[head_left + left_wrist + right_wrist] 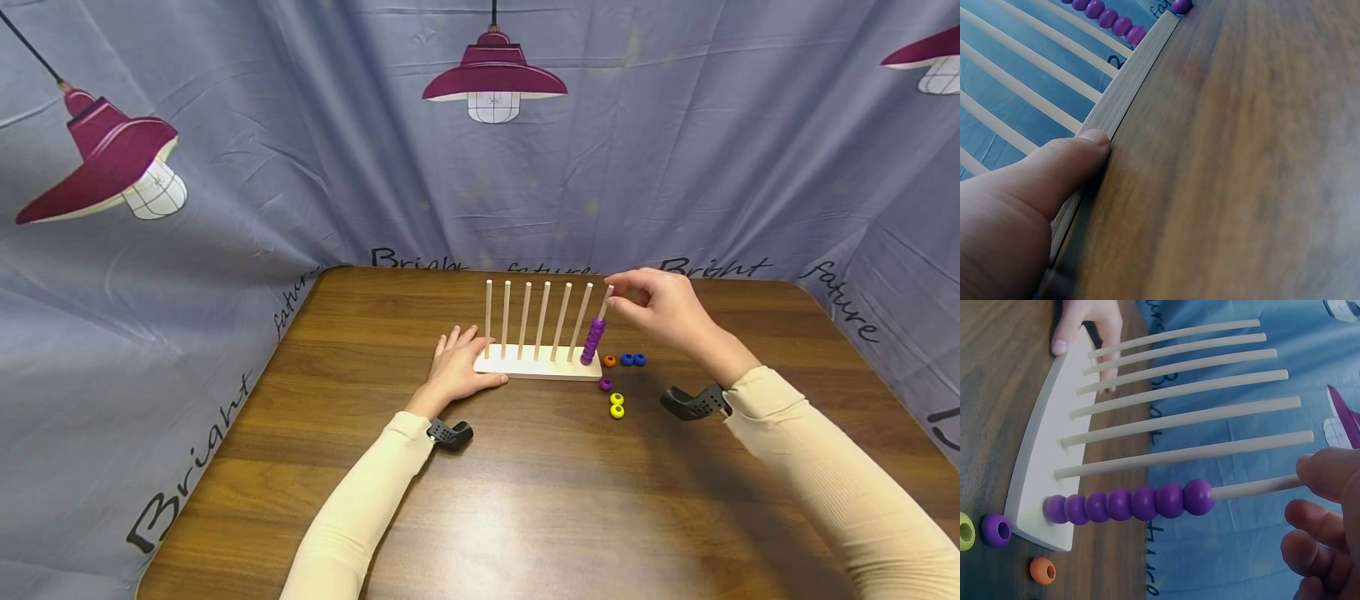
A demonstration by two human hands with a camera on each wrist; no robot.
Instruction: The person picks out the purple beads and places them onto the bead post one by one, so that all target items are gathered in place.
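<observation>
A pale wooden peg stand (536, 364) has a row of upright pegs along its base. My left hand (455, 367) holds the stand's left end, the thumb (1082, 150) against the front edge and the fingers behind. Several purple beads (1119, 504) are stacked on the rightmost peg from the base up, leaving its upper part bare. Around that peg's top is my right hand (660, 307), thumb and index finger on either side of the tip with a gap between them. No bead shows in its fingers; the thumb hides the peg's tip in the right wrist view.
Loose beads lie on the wooden table (525, 500) off the stand's right end: an orange bead (610, 361), two blue beads (633, 359), a purple bead (606, 384) and two yellow beads (617, 406). A blue-grey curtain (360, 183) with printed lamps surrounds the table.
</observation>
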